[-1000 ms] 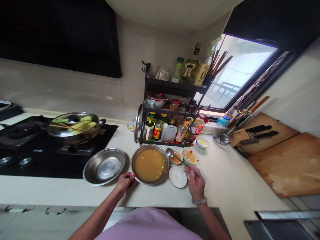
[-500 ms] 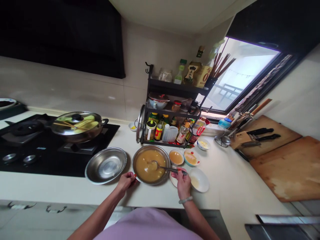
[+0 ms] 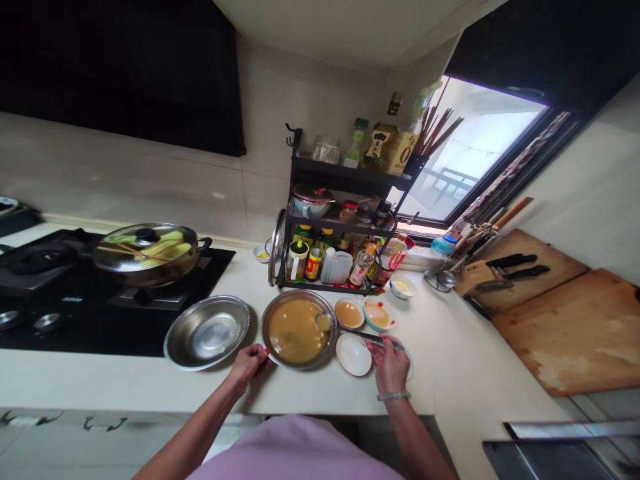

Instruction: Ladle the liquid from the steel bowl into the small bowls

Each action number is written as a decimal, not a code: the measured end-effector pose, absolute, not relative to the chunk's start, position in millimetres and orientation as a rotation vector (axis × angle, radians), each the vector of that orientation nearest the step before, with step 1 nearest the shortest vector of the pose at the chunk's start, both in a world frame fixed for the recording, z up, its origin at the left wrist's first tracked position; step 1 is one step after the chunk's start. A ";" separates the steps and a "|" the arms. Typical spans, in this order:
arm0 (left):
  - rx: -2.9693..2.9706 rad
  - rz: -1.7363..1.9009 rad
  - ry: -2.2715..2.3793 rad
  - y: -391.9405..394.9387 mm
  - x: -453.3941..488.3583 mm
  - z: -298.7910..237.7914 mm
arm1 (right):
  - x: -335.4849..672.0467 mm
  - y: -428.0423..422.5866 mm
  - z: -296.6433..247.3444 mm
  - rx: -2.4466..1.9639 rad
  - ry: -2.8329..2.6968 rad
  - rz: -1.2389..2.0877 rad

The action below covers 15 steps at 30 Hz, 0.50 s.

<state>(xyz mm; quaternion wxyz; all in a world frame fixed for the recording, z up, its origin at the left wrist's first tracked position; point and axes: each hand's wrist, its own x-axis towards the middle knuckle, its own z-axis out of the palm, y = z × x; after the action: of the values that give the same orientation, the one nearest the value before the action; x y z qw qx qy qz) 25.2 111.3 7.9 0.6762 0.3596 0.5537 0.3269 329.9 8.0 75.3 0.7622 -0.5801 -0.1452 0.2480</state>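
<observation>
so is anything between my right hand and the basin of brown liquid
Yes: a white bowl sits between the right hand and the basin. The ladle in that hand spans the gap.

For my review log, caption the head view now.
Right hand holds a ladle over a metal basin of brown liquid; left hand holds the basin's rim.

Metal basin: round, upright, 6–7 o'clock of view, holds cloudy brown liquid. Metal ladle: scoop inside basin's 3 o'clock rim, handle toward 3–4.
</observation>
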 end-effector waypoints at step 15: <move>0.803 0.729 1.261 110.6 25.8 10.5 | 424.0 -7.1 80.6 -1.401 -0.324 0.001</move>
<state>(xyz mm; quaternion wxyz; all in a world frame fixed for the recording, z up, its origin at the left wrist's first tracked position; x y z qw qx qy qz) 25.8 110.6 10.5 0.6736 0.3570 0.5604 0.3238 424.0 -7.1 80.6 0.7526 -0.6416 -0.1483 0.0005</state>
